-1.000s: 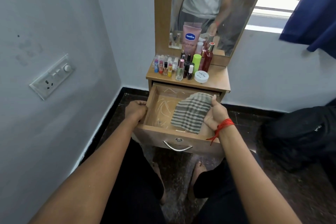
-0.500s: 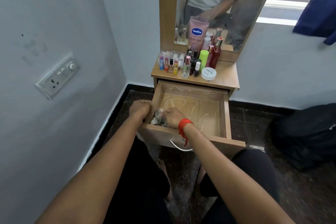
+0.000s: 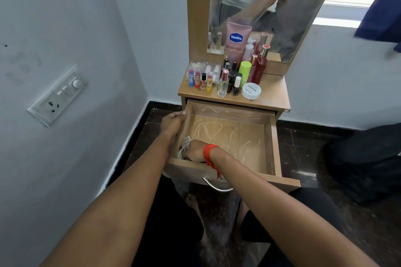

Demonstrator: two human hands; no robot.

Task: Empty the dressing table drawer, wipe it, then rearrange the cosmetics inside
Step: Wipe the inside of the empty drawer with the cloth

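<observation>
The wooden drawer [image 3: 273, 147] of the dressing table stands pulled out, with pale streaks across its bare floor. My right hand [image 3: 193, 151], with a red thread at the wrist, presses a bunched striped cloth [image 3: 184, 145] into the drawer's near left corner. Most of the cloth is hidden under the hand. My left hand [image 3: 173, 122] grips the drawer's left wall. Several cosmetics stand on the tabletop [image 3: 274, 95]: a pink Vaseline tube [image 3: 236, 41], a green bottle [image 3: 244, 71], a red bottle [image 3: 258, 69], a clear perfume bottle [image 3: 223, 84], a white jar [image 3: 251, 90] and small lip balms [image 3: 199, 79].
A mirror [image 3: 256, 6] rises behind the tabletop. The wall on the left carries a switch and socket plate [image 3: 58, 95]. A dark bag [image 3: 364, 162] lies on the floor to the right. A blue curtain [image 3: 382, 13] hangs at the window. The drawer's metal handle [image 3: 217, 186] sticks out toward my legs.
My right hand swept the cloth from the drawer's right side to its near left corner and bunched it up. My left hand slid a little farther back along the drawer's left wall.
</observation>
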